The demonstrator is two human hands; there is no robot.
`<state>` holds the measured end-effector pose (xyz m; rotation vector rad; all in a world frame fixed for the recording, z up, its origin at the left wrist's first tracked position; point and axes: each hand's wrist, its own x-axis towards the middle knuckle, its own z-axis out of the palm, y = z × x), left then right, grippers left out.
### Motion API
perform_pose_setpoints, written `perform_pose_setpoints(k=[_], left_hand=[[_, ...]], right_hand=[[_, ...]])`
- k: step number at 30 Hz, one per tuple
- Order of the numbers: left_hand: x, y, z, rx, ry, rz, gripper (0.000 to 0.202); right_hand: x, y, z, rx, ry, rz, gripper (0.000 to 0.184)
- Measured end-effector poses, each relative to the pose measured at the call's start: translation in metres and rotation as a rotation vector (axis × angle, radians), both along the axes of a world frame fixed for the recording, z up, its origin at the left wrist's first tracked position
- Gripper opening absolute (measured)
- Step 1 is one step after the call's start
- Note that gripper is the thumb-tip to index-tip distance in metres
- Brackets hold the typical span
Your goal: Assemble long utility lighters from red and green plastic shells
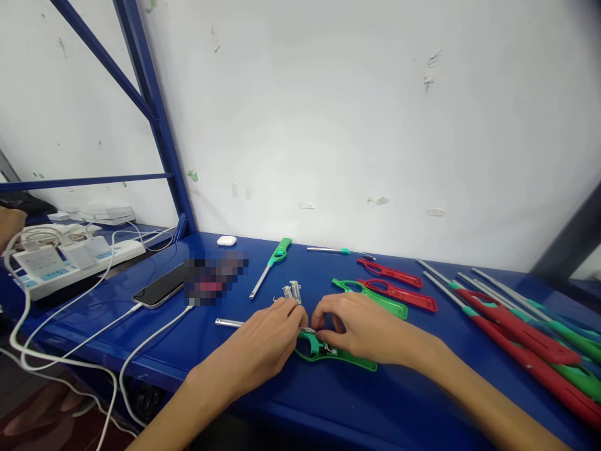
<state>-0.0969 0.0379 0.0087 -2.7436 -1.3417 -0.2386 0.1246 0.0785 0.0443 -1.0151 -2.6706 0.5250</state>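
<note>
A green lighter casing half [359, 361] lies open on the blue table in front of me, a teal trigger part [308, 342] set in it. Its metal tube [228, 323] sticks out to the left from under my fingers. My left hand [270, 338] is closed over the front of this lighter, hiding part of the tube. My right hand [359, 326] pinches at the casing's inside, near a small metal piece; what its fingertips grip is hidden. Just beyond my left hand lie clear fuel tanks [295, 292]. Behind my right hand rest a loose green casing half [385, 300] and red casing halves [399, 291].
An assembled green lighter [277, 260] and a loose tube [326, 250] lie farther back. Several red and green lighters [516, 332] are piled at right. At left are a phone [162, 285], white cables, a power strip [84, 260] and another person's hand [12, 225].
</note>
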Motion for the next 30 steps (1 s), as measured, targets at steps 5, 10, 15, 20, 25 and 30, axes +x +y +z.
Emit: perform_pose_setpoints(k=[5,10,15,20,25,30], left_hand=[[0.001,-0.003,0.001,-0.011,-0.029,0.011,0.016],[0.001,-0.005,0.009,-0.052,-0.055,0.013,0.015],[0.0,-0.007,0.011,-0.095,-0.092,0.035,0.016],[-0.002,-0.006,0.013,-0.119,-0.108,0.028,0.018],[-0.003,-0.007,0.015,-0.116,-0.093,0.026,0.025],[-0.003,-0.008,0.016,-0.11,-0.097,0.03,0.026]], right_hand=[[0.0,0.001,0.0,-0.014,-0.014,-0.001,0.01],[0.001,0.0,0.0,-0.029,-0.025,0.032,0.013],[0.002,0.0,0.002,-0.019,-0.032,0.039,0.017],[0.004,0.001,0.005,-0.022,-0.033,0.064,0.024],[0.011,0.002,0.011,-0.038,-0.061,0.02,0.027],[0.015,0.001,0.017,-0.123,-0.084,0.063,0.017]])
